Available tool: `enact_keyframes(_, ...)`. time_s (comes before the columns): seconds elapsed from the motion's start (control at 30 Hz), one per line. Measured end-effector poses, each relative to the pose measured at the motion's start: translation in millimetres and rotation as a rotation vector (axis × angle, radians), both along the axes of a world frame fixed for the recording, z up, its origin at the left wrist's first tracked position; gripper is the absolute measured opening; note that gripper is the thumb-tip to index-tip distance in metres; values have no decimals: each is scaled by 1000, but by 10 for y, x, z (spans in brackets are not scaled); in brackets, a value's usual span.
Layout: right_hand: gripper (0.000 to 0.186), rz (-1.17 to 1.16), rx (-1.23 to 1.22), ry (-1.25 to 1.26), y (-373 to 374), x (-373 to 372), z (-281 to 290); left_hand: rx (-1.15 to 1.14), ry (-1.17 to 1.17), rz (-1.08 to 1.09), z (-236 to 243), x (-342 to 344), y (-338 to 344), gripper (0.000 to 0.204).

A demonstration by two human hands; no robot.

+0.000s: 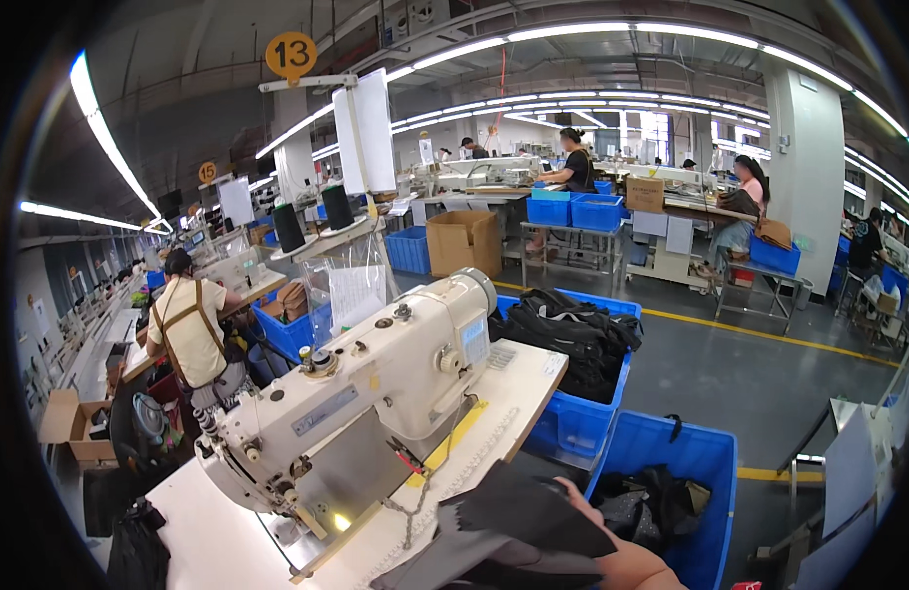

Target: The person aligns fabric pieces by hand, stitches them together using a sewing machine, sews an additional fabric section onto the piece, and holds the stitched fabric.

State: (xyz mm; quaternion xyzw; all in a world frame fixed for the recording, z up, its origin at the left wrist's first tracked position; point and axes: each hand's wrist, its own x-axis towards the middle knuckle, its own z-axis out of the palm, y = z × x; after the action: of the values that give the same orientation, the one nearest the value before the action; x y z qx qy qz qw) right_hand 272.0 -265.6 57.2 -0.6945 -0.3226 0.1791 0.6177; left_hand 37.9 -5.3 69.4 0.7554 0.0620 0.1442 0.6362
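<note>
At the lower edge, my right hand (580, 500) grips a piece of black fabric (513, 516) with a jagged edge. The fabric hides most of its fingers and hangs over the front right of the white sewing table (194, 521). My left hand is not in view. On the table stands a cream industrial sewing machine (346, 398), its small lamp glowing near the needle. A pair of thread snips (407, 457) with red on the handles hangs from a cord on the machine's side.
To the right, a blue bin (715, 472) holds dark pieces; behind it, another blue bin (572, 423) is heaped with black goods (567, 339). Two black thread cones (289, 228) stand above the machine. A person in a cream shirt (191, 324) works at the left; other people sit farther back.
</note>
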Motion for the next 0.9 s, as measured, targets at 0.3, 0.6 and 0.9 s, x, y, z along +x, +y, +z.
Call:
enact_keyframes(0.3, 26, -292, 203, 89, -68, -45, -14, -343, 117, -111, -334, 215, -105, 5)
enact_keyframes(0.6, 23, -468, 396, 242, 216, 57, -153, -318, -140, 289, -420, 48, -79, 14)
enact_keyframes(0.9, 27, -523, 308, 256, 10, 548, -615, -604, -174, 279, -569, 334, 197, 43)
